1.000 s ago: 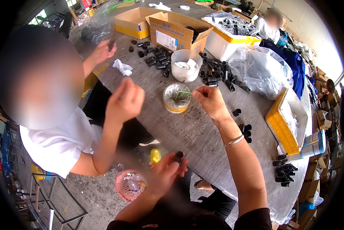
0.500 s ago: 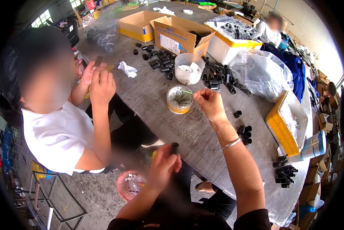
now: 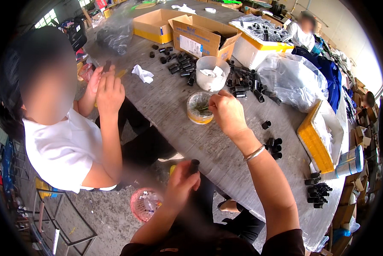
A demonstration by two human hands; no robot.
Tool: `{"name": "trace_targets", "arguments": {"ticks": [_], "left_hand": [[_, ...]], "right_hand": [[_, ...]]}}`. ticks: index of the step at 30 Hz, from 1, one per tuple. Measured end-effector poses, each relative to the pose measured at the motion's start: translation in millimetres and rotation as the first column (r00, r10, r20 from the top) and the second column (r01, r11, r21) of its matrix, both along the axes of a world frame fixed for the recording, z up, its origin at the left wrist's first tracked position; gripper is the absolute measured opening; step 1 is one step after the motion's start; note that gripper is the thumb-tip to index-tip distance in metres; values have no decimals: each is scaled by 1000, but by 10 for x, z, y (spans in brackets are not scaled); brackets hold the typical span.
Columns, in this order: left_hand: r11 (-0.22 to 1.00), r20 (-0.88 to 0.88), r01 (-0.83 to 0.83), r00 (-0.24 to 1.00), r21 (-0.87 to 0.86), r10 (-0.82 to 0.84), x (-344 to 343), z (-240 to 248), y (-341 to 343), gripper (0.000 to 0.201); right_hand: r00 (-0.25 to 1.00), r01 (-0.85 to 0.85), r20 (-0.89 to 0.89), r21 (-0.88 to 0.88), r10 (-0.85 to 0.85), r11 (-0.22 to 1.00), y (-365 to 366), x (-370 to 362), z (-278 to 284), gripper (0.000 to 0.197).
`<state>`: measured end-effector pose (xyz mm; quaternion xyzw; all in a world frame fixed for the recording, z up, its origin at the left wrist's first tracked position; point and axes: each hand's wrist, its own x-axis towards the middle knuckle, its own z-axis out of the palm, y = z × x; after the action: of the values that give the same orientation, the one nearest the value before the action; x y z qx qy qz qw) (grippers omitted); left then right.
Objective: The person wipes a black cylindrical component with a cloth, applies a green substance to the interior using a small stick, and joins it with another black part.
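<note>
My left hand [image 3: 181,183] is wrapped round a short black plastic tube [image 3: 194,165], held upright near the table's front edge. My right hand [image 3: 228,112] pinches a thin green stick [image 3: 205,108] whose lower end is inside a small clear tub [image 3: 192,114] with yellow tape round its base. The tub has a film-like lining, and its contents are hard to make out. Just behind it stands a taller translucent tub [image 3: 203,80] with crumpled white paper inside. Black tubes [image 3: 184,64] lie in a loose pile next to that tub.
A co-worker [image 3: 67,145] on the left holds a black tube in both hands. Cardboard boxes [image 3: 191,40], a white foam box [image 3: 247,53] and a plastic bag [image 3: 292,81] line the far side. More black tubes [image 3: 277,148] stand right of my forearm. A pink basket [image 3: 136,209] sits on the floor.
My right hand has moved slightly left and up to the small tub's rim, and the green stick now points down into it. My left hand keeps its hold on the tube.
</note>
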<state>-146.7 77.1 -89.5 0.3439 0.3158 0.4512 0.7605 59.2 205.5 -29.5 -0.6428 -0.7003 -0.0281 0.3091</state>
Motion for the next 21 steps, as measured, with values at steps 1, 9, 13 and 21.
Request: {"name": "trace_targets", "arguments": {"ticks": [1,9,13,21], "left_hand": [[1000,5,-11,1000,-3,11,-6,0,0,32],[999,-12,-54,998,-4,54,-65,-29,62,29],[998,-65,-63,996,15,64,-88,-86,80,32],[999,-16,-33,999,25,33,-118,-60,92,36]], "right_hand": [[1000,1,-4,-11,-1,1000,4,-2,-8,6],[945,3,-321,-156,-54,988,24,109,-93,11],[849,-12,-523,-169,-80,986,37,209,-238,15],[958,20,-287,-39,-30,999,-52,139,-112,10]]}}
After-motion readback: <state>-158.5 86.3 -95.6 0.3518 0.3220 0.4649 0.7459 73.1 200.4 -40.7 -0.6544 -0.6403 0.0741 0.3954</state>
